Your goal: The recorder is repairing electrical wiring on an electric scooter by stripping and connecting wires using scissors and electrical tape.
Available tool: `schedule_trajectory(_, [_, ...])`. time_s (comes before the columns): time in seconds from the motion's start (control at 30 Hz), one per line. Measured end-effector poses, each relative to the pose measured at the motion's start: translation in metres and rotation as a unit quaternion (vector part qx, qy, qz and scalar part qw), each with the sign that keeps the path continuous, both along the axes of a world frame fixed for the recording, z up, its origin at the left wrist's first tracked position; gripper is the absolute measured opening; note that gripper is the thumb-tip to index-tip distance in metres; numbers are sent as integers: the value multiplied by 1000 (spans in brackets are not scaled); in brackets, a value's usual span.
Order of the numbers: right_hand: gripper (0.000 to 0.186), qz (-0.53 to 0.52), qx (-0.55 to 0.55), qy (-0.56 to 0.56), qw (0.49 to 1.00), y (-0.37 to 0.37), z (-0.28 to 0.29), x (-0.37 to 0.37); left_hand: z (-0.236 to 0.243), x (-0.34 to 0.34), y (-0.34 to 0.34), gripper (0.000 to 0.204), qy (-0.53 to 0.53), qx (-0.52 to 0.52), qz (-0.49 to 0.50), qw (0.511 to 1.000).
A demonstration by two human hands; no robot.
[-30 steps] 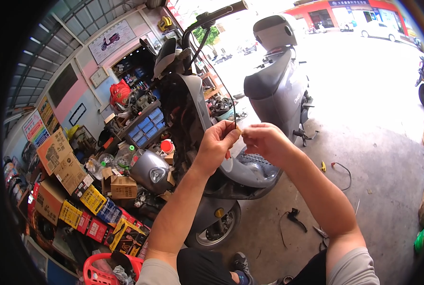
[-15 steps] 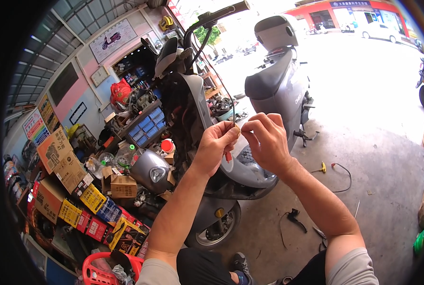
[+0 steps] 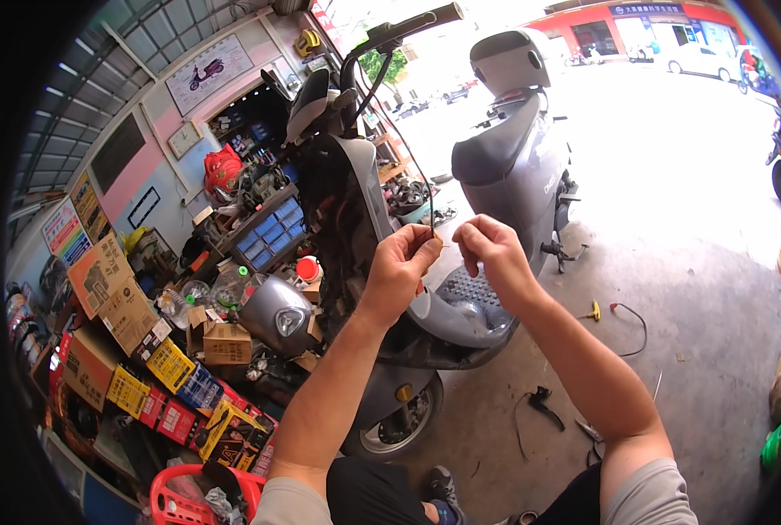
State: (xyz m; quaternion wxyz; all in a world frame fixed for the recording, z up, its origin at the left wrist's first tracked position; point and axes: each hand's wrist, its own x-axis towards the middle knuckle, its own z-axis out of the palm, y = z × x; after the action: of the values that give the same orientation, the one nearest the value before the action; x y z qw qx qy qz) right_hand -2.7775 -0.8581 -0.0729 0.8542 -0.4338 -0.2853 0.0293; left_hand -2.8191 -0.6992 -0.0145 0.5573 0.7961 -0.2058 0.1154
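Note:
My left hand pinches the lower end of a black cable that hangs from the handlebar of a grey scooter. A short bit of thin wire pokes out beyond the thumb and forefinger. Below those fingers, something red shows partly behind the palm. My right hand is just to the right, apart from the cable, its fingers curled together. Whether anything tiny sits in that pinch is hidden. Both hands are above the scooter's footboard, in front of its seat.
On the floor at right lie a yellow-handled tool, a cable with a red end and a black lever part. Cardboard boxes, a grey headlight panel and a blue-drawer organizer crowd the left. A red plastic basket stands at lower left.
My right hand has drawn away from the cable end, slightly right and down, leaving a gap between the hands. The left hand has stayed almost in place.

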Motion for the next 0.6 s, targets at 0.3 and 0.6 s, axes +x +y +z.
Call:
schedule_trajectory(0.3, [16,-528,-161,-432,714,4,3,-12,-1,-1,-1,13,43,-88,-38,994])
schedule_trajectory(0.6, [7,120,51,28,991,11,-7,6,-6,3,-4,8,-58,-5,4,998])
